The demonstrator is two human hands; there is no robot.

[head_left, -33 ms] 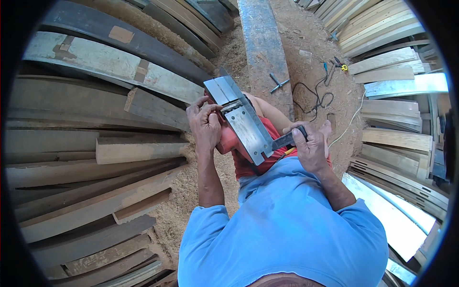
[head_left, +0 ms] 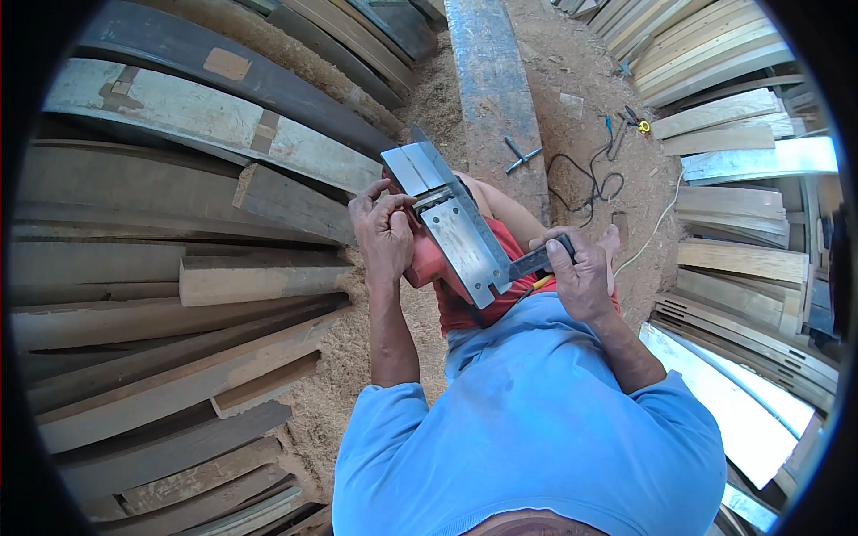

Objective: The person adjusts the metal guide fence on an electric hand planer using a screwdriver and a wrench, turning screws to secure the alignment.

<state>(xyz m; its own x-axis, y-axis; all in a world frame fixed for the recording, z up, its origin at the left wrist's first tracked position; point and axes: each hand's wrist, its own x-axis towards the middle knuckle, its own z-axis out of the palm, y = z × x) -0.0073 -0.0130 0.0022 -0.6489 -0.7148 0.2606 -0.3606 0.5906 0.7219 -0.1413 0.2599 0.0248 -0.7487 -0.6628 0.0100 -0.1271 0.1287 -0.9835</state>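
Note:
An upturned red electric hand planer (head_left: 427, 259) rests over my lap, its metal sole (head_left: 454, 246) facing up. Across the slot between the two sole plates lies the cutter drum (head_left: 433, 202). My left hand (head_left: 384, 223) is closed at the planer's left side, fingertips bent onto the drum's end. Along the sole's right edge runs the blade of a try square (head_left: 475, 223), stood on its edge. My right hand (head_left: 583, 279) grips its black stock, with the thumb on top. Part of the planer's body is hidden under the sole and my left hand.
Stacked timber (head_left: 107, 268) fills the left side, and more boards (head_left: 737, 259) line the right. A worn plank (head_left: 492, 80) ahead carries a T-shaped metal tool (head_left: 522, 160). On the sawdust-covered floor lie a black cable (head_left: 590, 192) and yellow-handled pliers (head_left: 643, 127).

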